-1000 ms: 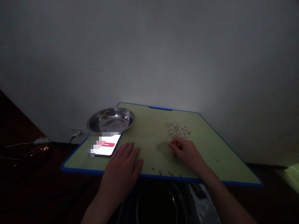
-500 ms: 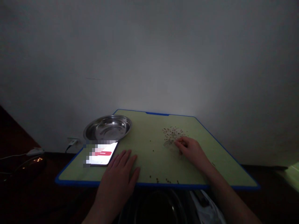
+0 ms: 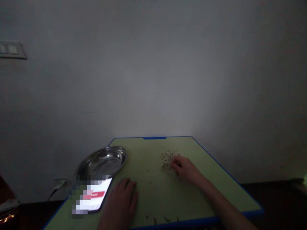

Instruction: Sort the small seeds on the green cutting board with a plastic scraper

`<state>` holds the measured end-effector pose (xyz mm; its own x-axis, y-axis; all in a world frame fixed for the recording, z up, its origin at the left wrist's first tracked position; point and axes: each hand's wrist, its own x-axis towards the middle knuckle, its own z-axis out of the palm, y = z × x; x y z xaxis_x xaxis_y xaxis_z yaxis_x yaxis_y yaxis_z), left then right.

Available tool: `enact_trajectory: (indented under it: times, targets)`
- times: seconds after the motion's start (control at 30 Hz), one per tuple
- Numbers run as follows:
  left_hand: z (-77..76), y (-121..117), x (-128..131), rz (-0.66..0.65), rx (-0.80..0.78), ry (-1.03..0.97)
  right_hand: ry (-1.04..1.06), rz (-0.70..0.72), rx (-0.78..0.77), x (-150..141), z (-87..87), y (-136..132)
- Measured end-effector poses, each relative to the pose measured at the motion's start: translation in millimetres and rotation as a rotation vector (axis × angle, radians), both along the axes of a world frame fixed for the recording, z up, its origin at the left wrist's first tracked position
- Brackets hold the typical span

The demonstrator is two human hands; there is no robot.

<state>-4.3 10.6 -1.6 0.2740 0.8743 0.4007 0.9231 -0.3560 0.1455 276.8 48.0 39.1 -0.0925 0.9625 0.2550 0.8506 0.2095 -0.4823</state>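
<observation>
My left hand (image 3: 121, 203) lies flat on the pale green tabletop (image 3: 148, 153), fingers stretched out, just right of a lit phone (image 3: 102, 191). My right hand (image 3: 188, 171) is at the near right edge of a patch of scattered small dark seeds or beans (image 3: 167, 156). Its thumb and fingers are pinched together; whatever they hold is hidden or too small to make out. A thin, whitish patch lies by the fingertips, too blurred to name. Several more dark grains (image 3: 167, 219) lie along the table's front edge.
A shallow steel basin (image 3: 123, 153) stands at the table's left side, behind the phone. The blue-edged table meets a grey wall (image 3: 153, 80). A plug with a cable (image 3: 59, 185) sits low on the wall at left, and a switch plate (image 3: 13, 49) is higher up.
The camera has tilted up, so the table sits lower in view and a wall switch has appeared. My right hand stays pinched by the grains; my left hand stays flat beside the phone.
</observation>
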Motion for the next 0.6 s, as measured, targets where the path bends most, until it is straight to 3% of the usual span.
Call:
enact_trajectory:
  times: [0.23,0.43,0.6]
  targets:
    - [-10.8,8.0,-3.4,0.016,-0.027,0.011,-0.010,0.090,0.007,-16.1,-1.9,18.5]
    - [-12.7,8.4,-6.8,0.015,-0.008,0.006,0.063,0.050,-0.033,17.9,2.8,35.2]
    - [-11.2,7.4,-6.7,0.010,0.009,0.008,0.169,0.191,-0.272,47.7,5.7,24.8]
